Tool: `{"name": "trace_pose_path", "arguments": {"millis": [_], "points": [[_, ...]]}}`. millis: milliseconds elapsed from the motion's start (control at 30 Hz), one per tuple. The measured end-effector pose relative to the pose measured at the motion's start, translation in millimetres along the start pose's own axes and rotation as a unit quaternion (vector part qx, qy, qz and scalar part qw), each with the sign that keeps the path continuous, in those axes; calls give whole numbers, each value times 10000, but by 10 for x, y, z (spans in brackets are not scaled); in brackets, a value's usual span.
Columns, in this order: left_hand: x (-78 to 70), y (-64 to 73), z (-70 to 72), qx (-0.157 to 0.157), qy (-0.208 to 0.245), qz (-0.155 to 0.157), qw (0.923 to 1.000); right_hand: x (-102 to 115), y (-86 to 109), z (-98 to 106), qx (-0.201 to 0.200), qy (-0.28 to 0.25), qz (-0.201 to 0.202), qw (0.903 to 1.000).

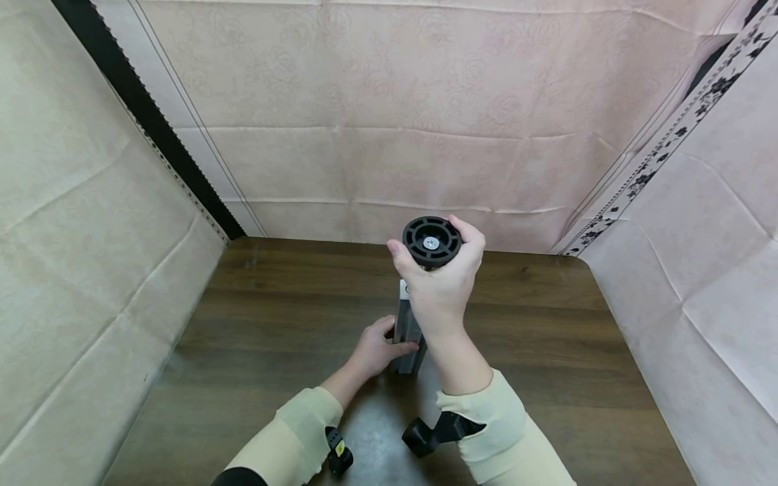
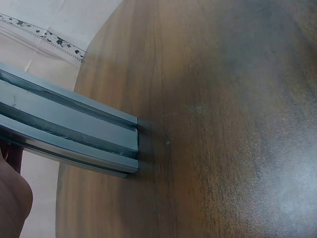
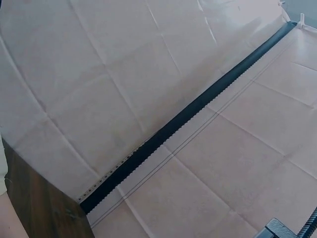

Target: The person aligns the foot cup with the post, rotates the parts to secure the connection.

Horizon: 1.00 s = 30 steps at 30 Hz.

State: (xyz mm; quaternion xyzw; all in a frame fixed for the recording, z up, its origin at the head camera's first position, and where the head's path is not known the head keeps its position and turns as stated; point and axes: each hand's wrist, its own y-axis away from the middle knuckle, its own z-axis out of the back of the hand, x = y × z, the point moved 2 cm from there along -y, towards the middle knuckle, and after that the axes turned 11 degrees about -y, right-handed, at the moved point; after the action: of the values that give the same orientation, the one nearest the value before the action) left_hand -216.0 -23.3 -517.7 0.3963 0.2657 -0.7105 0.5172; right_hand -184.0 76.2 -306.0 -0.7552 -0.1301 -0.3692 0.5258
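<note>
Two-handed over the wooden table point(image 1: 273, 324), gripping the slotted metal profile point(image 1: 406, 318) with the left hand point(image 1: 375, 347), long axis roughly upright. Holding the black round foot point(image 1: 431, 241) in the nearer right hand point(image 1: 446, 283), above the profile's top end; cannot tell whether touching.

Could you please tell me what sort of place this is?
Probably a makeshift, screened-off work booth: creased, patterned sheets line three sides of a wood-grain tabletop, and the left hand grips a grooved metal bar.
</note>
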Motion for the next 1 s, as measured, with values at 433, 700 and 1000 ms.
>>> {"name": "trace_pose_path", "arguments": {"millis": [433, 700, 1000], "points": [[4, -21, 5, 84, -63, 66, 9999, -52, -389, 255, 1669, -1618, -523, 9712], [20, 10, 12, 141, -59, 49, 9999, -366, -684, 237, 4505, -3810, -1047, 8006], [1, 9, 29, 193, -95, 32, 9998, -379, -815, 106, 5543, -4118, -1730, 7023]]}}
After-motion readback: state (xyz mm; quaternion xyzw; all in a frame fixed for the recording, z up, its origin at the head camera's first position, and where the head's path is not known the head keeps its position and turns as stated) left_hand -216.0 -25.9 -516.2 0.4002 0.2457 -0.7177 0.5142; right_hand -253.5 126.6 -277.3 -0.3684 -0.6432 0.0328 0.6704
